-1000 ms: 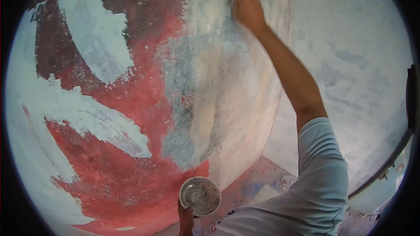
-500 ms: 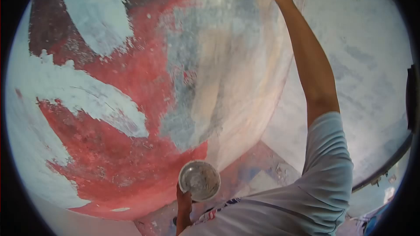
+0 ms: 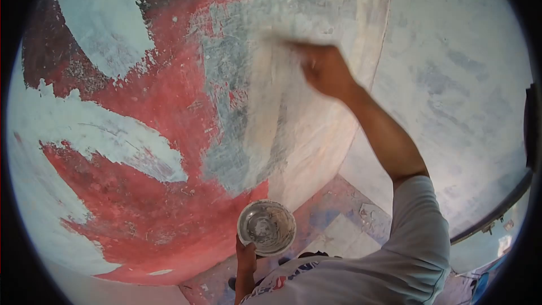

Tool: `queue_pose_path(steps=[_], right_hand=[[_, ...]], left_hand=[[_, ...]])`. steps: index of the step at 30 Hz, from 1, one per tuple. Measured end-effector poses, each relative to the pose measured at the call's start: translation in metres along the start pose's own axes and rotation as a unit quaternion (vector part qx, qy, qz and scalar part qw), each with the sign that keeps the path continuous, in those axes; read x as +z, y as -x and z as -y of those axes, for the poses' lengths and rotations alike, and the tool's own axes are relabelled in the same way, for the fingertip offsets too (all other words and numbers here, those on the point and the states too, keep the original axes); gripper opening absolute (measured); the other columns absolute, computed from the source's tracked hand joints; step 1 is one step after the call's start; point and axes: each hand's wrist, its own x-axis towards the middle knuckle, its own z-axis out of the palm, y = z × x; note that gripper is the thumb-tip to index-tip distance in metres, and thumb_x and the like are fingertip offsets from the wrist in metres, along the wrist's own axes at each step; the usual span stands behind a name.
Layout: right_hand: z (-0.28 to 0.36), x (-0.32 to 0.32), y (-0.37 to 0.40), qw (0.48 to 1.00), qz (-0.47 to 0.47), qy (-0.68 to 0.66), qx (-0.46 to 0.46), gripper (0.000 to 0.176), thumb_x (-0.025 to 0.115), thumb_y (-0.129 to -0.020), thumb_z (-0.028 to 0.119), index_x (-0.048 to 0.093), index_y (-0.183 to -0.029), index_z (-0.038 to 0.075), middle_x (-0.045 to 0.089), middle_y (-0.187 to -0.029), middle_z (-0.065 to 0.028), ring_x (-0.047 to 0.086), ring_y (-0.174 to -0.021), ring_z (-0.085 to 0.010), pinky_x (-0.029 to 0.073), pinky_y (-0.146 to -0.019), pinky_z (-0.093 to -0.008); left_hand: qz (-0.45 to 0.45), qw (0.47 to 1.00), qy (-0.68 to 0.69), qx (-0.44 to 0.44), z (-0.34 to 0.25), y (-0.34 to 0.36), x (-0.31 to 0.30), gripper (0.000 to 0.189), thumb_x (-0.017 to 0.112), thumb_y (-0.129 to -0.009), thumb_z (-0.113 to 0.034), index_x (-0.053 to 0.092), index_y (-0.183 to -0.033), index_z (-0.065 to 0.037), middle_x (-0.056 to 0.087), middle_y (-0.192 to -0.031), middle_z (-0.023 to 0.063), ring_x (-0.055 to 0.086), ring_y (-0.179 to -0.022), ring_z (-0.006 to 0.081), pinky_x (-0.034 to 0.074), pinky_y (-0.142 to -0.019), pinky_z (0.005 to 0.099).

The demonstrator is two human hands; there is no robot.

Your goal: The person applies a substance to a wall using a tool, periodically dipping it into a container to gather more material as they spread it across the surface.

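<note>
My left hand (image 3: 246, 255) grips the near left rim of a round metal bowl (image 3: 276, 223), held low in front of my body. Pale, paste-like residue coats the inside of the bowl. Higher up, my right hand (image 3: 327, 70) is closed in front of the wall (image 3: 164, 113), its fingers pointing left. Motion smears the area at its fingertips, so what it holds cannot be made out. Around that hand the wall has pale cream and grey smears; farther left it is red and dark maroon with white patches.
A white wall (image 3: 451, 90) meets the painted one at a corner on the right. Below lies a stained floor (image 3: 322, 214) with a pale slab on it. A dark curved edge (image 3: 497, 209) runs along the lower right.
My right hand has come down and to the left from the top of the wall, its elbow bending. The bowl in my left hand has shifted slightly right.
</note>
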Motion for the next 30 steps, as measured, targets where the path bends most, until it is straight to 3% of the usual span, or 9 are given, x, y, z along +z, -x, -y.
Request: queue_pose_path(steps=[1,3,13,14,16,20,21,25,30], right_hand=[[0.007,-0.023,-0.020,0.985,0.038,0.010,0.166,0.052,0.057,-0.080,-0.005,0.067,-0.129,0.011,0.072,-0.105,-0.0185,0.071,-0.090,-0.0351,0.058,-0.079,-0.0404],[-0.014,-0.032,-0.052,0.986,-0.159,0.057,0.010,0.047,0.056,-0.081,-0.004,0.070,-0.124,0.009,0.071,-0.098,-0.0224,0.069,-0.085,-0.0395,0.056,-0.076,-0.0422],[-0.027,-0.002,-0.105,0.953,-0.236,0.179,-0.058,0.055,0.059,-0.079,-0.005,0.066,-0.130,0.013,0.072,-0.108,-0.0175,0.072,-0.090,-0.0342,0.059,-0.078,-0.0400],[-0.017,0.016,-0.083,0.954,-0.241,0.153,-0.085,0.058,0.061,-0.077,-0.005,0.064,-0.132,0.013,0.072,-0.114,-0.0158,0.071,-0.097,-0.0341,0.059,-0.083,-0.0414],[0.004,0.031,-0.036,0.977,-0.166,0.112,-0.068,0.055,0.060,-0.078,-0.005,0.065,-0.130,0.011,0.073,-0.112,-0.0152,0.072,-0.097,-0.0323,0.059,-0.084,-0.0390],[0.047,0.046,0.076,0.942,0.133,-0.132,0.280,0.029,0.061,-0.090,-0.001,0.070,-0.116,0.004,0.074,-0.092,-0.0102,0.070,-0.083,-0.0157,0.055,-0.079,-0.0289],[0.059,0.054,0.109,0.944,0.116,-0.155,0.266,0.021,0.063,-0.093,0.002,0.069,-0.112,-0.001,0.073,-0.089,-0.0100,0.067,-0.080,-0.0125,0.054,-0.077,-0.0289],[0.129,0.093,0.206,0.868,0.207,-0.249,0.377,0.016,0.064,-0.084,0.012,0.063,-0.090,-0.003,0.066,-0.081,-0.0275,0.065,-0.078,-0.0469,0.053,-0.067,-0.0448],[0.157,0.143,0.268,0.851,0.269,-0.210,0.398,0.017,0.064,-0.083,0.013,0.060,-0.087,-0.004,0.065,-0.081,-0.0293,0.064,-0.081,-0.0499,0.051,-0.070,-0.0553]], left_hand=[[-0.006,1.000,-0.006,-0.014,-0.004,0.000,0.000,0.080,0.042,-0.070,0.013,0.041,-0.149,-0.001,0.055,-0.138,0.0117,0.054,-0.127,0.0233,0.043,-0.107,0.0321],[0.015,1.000,-0.007,0.012,-0.008,0.000,-0.003,0.080,0.043,-0.070,0.013,0.041,-0.149,-0.001,0.055,-0.138,0.0114,0.054,-0.127,0.0232,0.043,-0.106,0.0320],[-0.013,0.999,0.049,0.014,-0.038,0.009,0.013,0.083,0.042,-0.072,0.012,0.035,-0.153,-0.004,0.048,-0.147,0.0119,0.046,-0.137,0.0237,0.040,-0.111,0.0364],[-0.002,0.994,-0.054,0.100,-0.041,0.008,0.013,0.083,0.043,-0.073,0.010,0.034,-0.154,-0.004,0.046,-0.148,0.0119,0.043,-0.139,0.0240,0.040,-0.111,0.0376],[0.041,0.959,-0.156,0.235,-0.034,-0.005,0.007,0.080,0.045,-0.077,0.006,0.033,-0.155,-0.006,0.045,-0.150,0.0116,0.040,-0.142,0.0254,0.037,-0.114,0.0391],[-0.002,0.998,-0.047,0.051,-0.065,0.012,0.026,0.086,0.039,-0.076,0.013,0.024,-0.159,-0.007,0.044,-0.150,0.0133,0.042,-0.139,0.0237,0.034,-0.115,0.0345],[0.007,0.995,-0.057,0.086,-0.065,0.011,0.026,0.088,0.039,-0.076,0.013,0.023,-0.160,-0.007,0.042,-0.152,0.0137,0.039,-0.141,0.0239,0.031,-0.116,0.0346],[0.034,0.984,-0.070,0.159,-0.064,0.008,0.040,0.090,0.037,-0.075,0.014,0.017,-0.161,-0.006,0.035,-0.157,0.0147,0.034,-0.145,0.0248,0.027,-0.119,0.0350],[0.044,0.976,-0.111,0.184,-0.054,0.010,0.054,0.090,0.037,-0.077,0.014,0.012,-0.161,-0.003,0.030,-0.160,0.0166,0.031,-0.148,0.0262,0.023,-0.121,0.0365]])
